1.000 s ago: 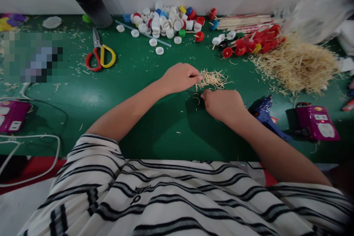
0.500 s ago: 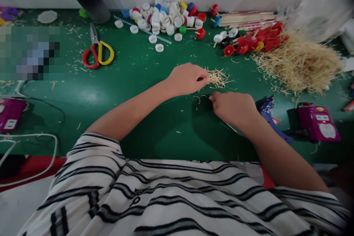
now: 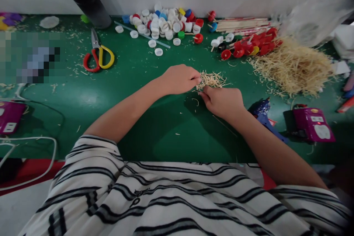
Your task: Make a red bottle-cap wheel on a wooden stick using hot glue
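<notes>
My left hand is closed in a pinch at the left edge of a small heap of pale wood-like shavings. Whatever sits between its fingertips is too small to make out. Just below the heap, my right hand is closed round a slim metal tool. The tool's thin rear end sticks out under the wrist, and its front end reaches toward the left fingertips. Its kind cannot be told. A few stray shavings lie on the green table below the hands.
Scissors lie at left. Many bottle caps are heaped at the back, near a dark bottle. Red caps on sticks and a large shavings pile fill the right. A blue glue gun and purple power box sit near my right arm.
My right hand drew back from the left with the slim tool, then came up to it again. My left hand shifted right over the shavings and then back left. It stays pinched.
</notes>
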`<state>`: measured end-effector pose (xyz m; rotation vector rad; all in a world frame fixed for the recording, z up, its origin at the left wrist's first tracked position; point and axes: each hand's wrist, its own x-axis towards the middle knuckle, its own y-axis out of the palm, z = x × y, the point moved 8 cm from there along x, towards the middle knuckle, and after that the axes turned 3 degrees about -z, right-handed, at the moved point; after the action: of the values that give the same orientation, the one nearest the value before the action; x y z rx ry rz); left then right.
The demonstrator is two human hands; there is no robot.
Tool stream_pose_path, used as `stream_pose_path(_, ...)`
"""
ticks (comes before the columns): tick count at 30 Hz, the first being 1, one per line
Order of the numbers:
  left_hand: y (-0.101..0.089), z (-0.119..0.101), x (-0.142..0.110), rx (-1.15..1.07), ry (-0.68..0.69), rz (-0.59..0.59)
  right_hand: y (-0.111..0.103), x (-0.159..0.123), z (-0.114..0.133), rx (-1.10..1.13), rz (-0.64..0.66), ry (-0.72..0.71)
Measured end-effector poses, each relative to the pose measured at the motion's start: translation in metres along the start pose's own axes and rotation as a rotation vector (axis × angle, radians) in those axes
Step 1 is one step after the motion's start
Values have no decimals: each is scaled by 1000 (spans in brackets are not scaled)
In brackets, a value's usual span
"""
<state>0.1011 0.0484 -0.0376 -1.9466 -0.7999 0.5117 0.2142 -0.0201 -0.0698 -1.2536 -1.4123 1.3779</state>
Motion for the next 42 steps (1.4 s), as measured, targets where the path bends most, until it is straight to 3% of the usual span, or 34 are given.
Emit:
stream_pose_path(7, -14, 6, -2, -62, 22, 7, -1, 1, -2, 13, -34, 19)
stream_pose_path(13, -12, 10, -2, -62, 9, 36, 3, 2, -2, 33, -29, 13)
stream_pose_path(23, -5, 7, 0, -32, 3, 42, -7, 2, -1, 22, -269, -115)
stream_pose_path(33, -5, 5, 0, -9, 37, 47, -13, 0, -12, -19, -294, -158)
stream_pose_path(42, -6, 3, -1, 9, 32, 51, -16, -3, -12, 68, -407, -288)
